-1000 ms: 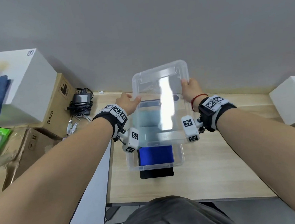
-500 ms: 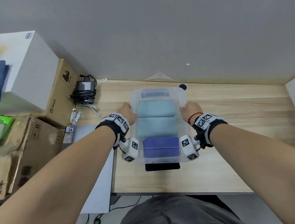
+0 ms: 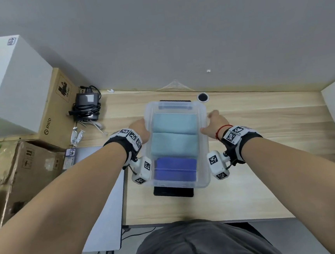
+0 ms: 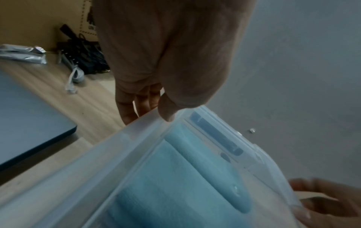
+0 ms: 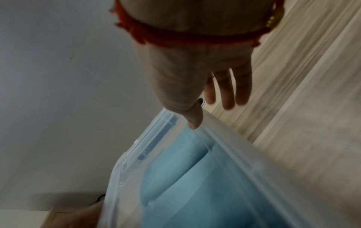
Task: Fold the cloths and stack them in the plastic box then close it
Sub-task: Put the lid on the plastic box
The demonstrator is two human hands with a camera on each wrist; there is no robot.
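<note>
1. While the box [image 3: 177, 144] sits mid-desk [image 3: 267, 168] with its clear lid [image 3: 200, 111] on top, you can see the cloths right through it: two teal ones [image 3: 174, 134] side by side at the far end and a blue one [image 3: 175, 169] at the near end.
2. Left hand [image 3: 141, 129] is on the box's left edge. Wrist view shows the thumb [image 4: 166, 111] on the lid rim and the fingers [image 4: 126, 111] reaching down the outside wall, so it's holding that edge.
3. Right hand [image 3: 215, 123] mirrors it on the right edge: thumb [image 5: 194, 118] on the rim, fingers [image 5: 227, 92] pretty straight and hanging out past the side. Can't tell if they're touching the wall, so I'd call it an open hand pressing with the thumb.
4. Something flat and black [image 3: 173, 192] pokes out from under the box at the near end, and again at the far end.
5. Further out on the left: a charger with coiled cables [image 3: 87, 107], a cardboard box [image 3: 57, 108] and a white box [image 3: 15, 83]. There's a round black hole [image 3: 203, 97] in the desk just past the box's right corner.
</note>
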